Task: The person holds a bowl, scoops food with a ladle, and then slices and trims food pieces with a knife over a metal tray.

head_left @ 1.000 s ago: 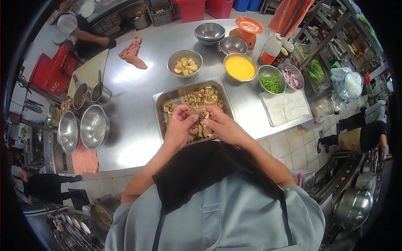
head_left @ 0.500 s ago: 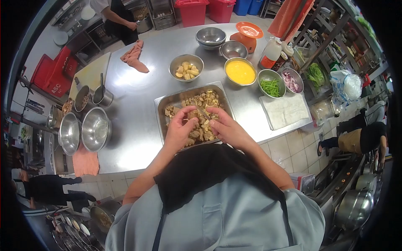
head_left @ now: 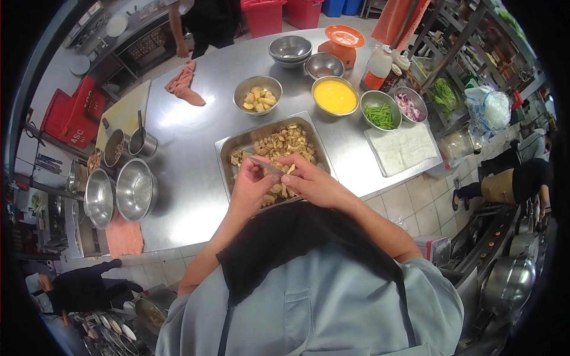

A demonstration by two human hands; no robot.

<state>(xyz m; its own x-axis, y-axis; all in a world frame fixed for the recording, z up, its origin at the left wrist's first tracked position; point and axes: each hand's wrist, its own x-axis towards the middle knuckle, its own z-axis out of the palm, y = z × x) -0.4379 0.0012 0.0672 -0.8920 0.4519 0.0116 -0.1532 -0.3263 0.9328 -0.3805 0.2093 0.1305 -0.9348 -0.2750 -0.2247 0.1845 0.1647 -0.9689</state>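
Note:
Both my hands are together over the near part of a metal tray of chopped brownish pieces. Between them is a thin, greyish strip-like item, too small to name. My left hand pinches its left part, and my right hand has fingers closed at its right end. Beyond the tray stands a bowl of yellowish chunks. To its right are a bowl of yellow liquid, a bowl of green pieces and a bowl of purple-white slices.
Empty metal bowls and pots stand at the left. An orange scale, bottles and a folded white cloth lie toward the right. One person stands beyond the table; others are at both sides.
My hands parted slightly, then came back together over the tray. The person beyond the table has moved right. The view has shifted slightly.

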